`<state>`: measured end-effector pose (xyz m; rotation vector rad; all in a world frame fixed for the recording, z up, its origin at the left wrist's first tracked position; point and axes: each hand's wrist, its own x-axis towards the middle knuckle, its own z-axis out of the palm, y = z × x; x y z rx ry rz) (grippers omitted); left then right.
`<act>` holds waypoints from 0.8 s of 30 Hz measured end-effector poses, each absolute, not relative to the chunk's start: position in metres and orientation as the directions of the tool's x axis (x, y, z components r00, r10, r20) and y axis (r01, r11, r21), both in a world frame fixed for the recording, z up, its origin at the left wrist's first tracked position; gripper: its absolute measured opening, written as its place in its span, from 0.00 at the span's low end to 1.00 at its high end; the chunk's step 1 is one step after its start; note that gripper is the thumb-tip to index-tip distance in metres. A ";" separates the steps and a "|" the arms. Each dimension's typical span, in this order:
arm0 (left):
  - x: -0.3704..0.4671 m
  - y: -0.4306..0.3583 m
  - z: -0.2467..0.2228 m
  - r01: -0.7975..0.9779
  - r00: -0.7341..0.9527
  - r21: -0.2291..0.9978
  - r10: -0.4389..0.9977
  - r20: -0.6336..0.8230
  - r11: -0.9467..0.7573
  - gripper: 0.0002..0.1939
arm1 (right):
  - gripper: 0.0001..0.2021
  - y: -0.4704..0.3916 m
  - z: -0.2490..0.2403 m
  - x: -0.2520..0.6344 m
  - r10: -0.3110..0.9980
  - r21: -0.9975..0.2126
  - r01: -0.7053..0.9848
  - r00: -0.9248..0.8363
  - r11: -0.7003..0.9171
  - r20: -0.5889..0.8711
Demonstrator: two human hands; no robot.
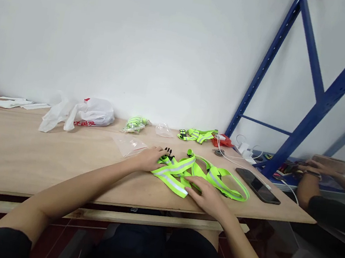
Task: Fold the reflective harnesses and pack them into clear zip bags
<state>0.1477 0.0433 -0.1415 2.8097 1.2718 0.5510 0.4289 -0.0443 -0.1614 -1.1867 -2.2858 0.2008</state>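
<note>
A reflective strap vest (172, 180), neon yellow-green with silver stripes, lies loosely spread on the table in front of me. My left hand (149, 159) is closed on its left end, beside a black plastic buckle (168, 153). Over the lower middle straps rests my right hand (206, 194), its fingers apart and touching the webbing. One loop of the vest stretches to the right, past my right hand. Behind my left hand lies a flat clear plastic bag (127, 144).
Along the wall are a bagged vest (135, 124), another clear bag (163, 130), a second strap vest (198, 135) and a white shopping bag (94, 112). A phone (258, 186) lies right, near cables and a blue rack (306, 111). Another person's arm (310, 185) is beyond.
</note>
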 end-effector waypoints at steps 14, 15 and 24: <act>0.139 0.060 -0.131 0.667 0.440 0.320 0.703 0.559 -0.672 0.15 | 0.14 -0.037 -0.164 0.447 0.822 -0.452 0.691 -0.416 0.563 0.389; 0.135 0.061 -0.129 0.666 0.406 0.334 0.699 0.589 -0.667 0.15 | 0.14 -0.037 -0.165 0.448 0.824 -0.449 0.696 -0.412 0.560 0.389; 0.101 0.075 -0.108 0.581 0.095 0.445 0.600 0.794 -0.681 0.15 | 0.21 -0.032 -0.170 0.460 0.864 -0.352 0.802 -0.368 0.482 0.344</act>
